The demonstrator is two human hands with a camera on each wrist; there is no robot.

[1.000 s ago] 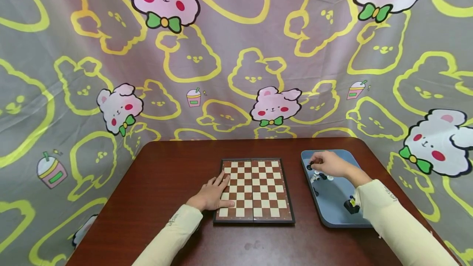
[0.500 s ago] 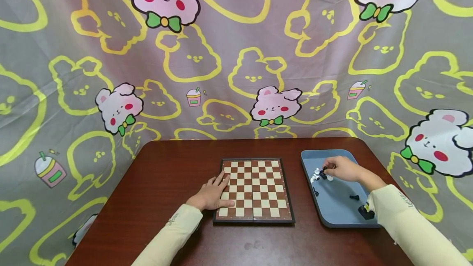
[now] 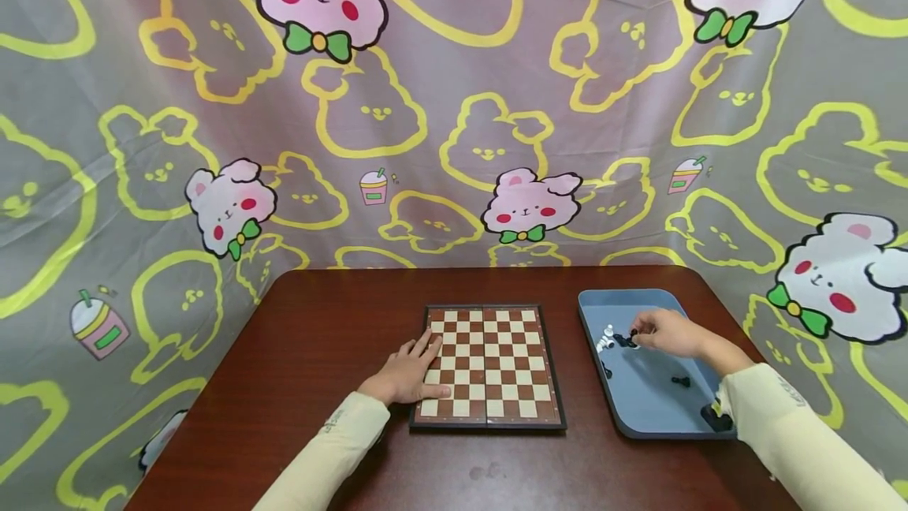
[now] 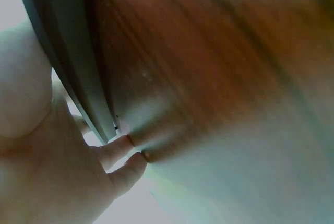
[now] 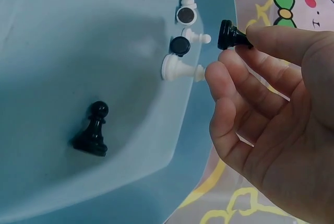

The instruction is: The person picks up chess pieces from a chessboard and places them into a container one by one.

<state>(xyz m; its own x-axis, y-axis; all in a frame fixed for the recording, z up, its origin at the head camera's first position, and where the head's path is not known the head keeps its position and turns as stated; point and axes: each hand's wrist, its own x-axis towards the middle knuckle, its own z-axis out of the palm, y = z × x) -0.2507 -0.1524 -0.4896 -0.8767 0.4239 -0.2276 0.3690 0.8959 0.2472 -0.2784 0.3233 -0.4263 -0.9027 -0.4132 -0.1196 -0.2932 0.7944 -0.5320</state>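
In the head view my left hand (image 3: 404, 371) rests with fingers spread on the left edge of a brown-and-cream chessboard (image 3: 485, 365). The left wrist view has the board's dark side edge (image 4: 78, 51) beside the palm, with two fingertips down by the tabletop. Over the blue tray (image 3: 660, 408), my right hand (image 3: 670, 333) pinches a black chess piece (image 5: 228, 35) between thumb and fingers. Its round base points away from the hand, and its head is covered by the fingertips. A black pawn (image 5: 93, 130) lies on its side in the tray.
Several white pieces (image 3: 605, 339) and black pieces (image 3: 624, 340) lie toward the tray's left side, with another black piece (image 3: 606, 370) against the left wall. The brown table (image 3: 340, 306) ends at a patterned cloth backdrop (image 3: 426, 140).
The right hand has moved right and slightly nearer from the tray's far left corner, now holding a black piece up. The black pawn has come into view beside the sleeve. The left hand stays put.
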